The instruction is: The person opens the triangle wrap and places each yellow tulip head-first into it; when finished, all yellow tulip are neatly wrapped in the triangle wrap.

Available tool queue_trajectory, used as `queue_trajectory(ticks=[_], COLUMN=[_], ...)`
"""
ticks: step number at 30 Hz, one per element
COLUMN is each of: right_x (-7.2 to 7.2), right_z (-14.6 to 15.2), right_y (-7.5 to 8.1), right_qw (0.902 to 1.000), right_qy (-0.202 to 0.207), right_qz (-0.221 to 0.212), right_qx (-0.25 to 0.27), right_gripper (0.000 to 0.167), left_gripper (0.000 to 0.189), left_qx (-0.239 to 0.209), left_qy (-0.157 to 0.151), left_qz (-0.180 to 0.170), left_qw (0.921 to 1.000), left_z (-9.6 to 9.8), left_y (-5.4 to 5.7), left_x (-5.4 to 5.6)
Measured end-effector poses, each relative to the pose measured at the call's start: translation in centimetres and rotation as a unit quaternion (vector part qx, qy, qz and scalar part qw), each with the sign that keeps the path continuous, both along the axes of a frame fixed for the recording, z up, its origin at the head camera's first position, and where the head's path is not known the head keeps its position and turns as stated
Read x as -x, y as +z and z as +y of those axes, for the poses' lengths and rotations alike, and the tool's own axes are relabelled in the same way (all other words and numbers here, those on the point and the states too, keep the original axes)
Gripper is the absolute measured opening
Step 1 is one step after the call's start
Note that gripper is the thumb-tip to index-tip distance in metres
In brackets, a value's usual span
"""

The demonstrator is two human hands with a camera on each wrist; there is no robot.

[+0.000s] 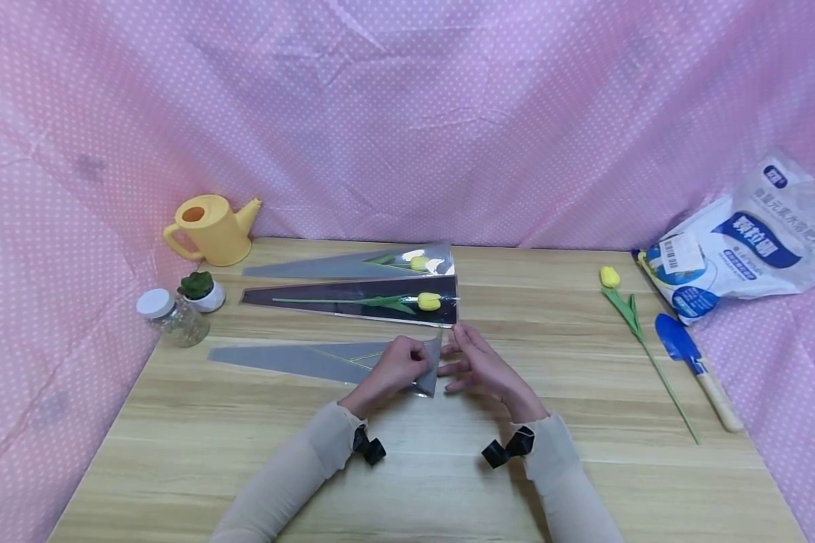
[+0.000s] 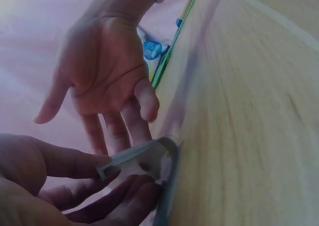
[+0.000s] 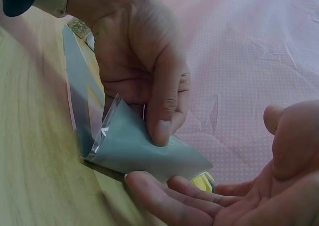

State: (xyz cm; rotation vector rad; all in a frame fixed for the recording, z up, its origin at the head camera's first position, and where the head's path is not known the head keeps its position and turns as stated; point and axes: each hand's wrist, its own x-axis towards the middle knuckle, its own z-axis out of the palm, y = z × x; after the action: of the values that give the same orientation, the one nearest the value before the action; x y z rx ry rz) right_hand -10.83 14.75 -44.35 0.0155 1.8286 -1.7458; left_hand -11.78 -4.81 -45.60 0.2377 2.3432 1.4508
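A tapered grey flower sleeve (image 1: 278,357) with thin yellow lines lies nearest on the table, its wide end lifted. My left hand (image 1: 402,363) pinches that end between thumb and fingers, and in the right wrist view the sleeve's film (image 3: 144,149) bends up under the thumb. My right hand (image 1: 485,369) is just right of the wide end, palm up with its fingers loosely extended. In the right wrist view its fingertips are at the film's lower edge; whether they touch is unclear. Behind lie a dark sleeve (image 1: 299,292) and another grey sleeve (image 1: 306,265), each with a yellow tulip inside.
A loose yellow tulip (image 1: 635,320) lies at the right, beside a blue trowel (image 1: 678,338) and a white printed bag (image 1: 740,241). At the left stand a yellow watering can (image 1: 213,230), a small potted succulent (image 1: 207,298) and a tilted glass jar (image 1: 185,324).
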Motion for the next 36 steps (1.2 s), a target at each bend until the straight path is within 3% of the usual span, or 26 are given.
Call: queue_trajectory(ticks=[8, 15, 25, 36], right_x=[0.3, 0.5, 1.7, 1.8], right_z=[0.0, -0.2, -1.4, -1.9], right_y=[-0.4, -1.0, -1.6, -1.9], right_qw=[0.9995, 0.9983, 0.9926, 0.9853], right_qy=[-0.02, -0.036, -0.053, -0.069], right_qz=[0.004, -0.002, 0.027, 0.051], right_qx=[-0.023, -0.046, -0.106, -0.148], right_gripper=[0.064, 0.062, 0.053, 0.033], left_gripper=[0.008, 0.014, 0.028, 0.033], left_qx=[-0.075, -0.07, -0.107, -0.119], left_qy=[0.031, 0.046, 0.049, 0.044], left_qz=[-0.067, -0.1, -0.093, -0.085], left_qw=[0.9945, 0.9915, 0.9887, 0.9882], left_z=[-0.2, -0.3, -0.2, -0.2], left_y=[-0.9, -1.2, -1.3, -1.5], left_x=[0.3, 0.5, 0.6, 0.6])
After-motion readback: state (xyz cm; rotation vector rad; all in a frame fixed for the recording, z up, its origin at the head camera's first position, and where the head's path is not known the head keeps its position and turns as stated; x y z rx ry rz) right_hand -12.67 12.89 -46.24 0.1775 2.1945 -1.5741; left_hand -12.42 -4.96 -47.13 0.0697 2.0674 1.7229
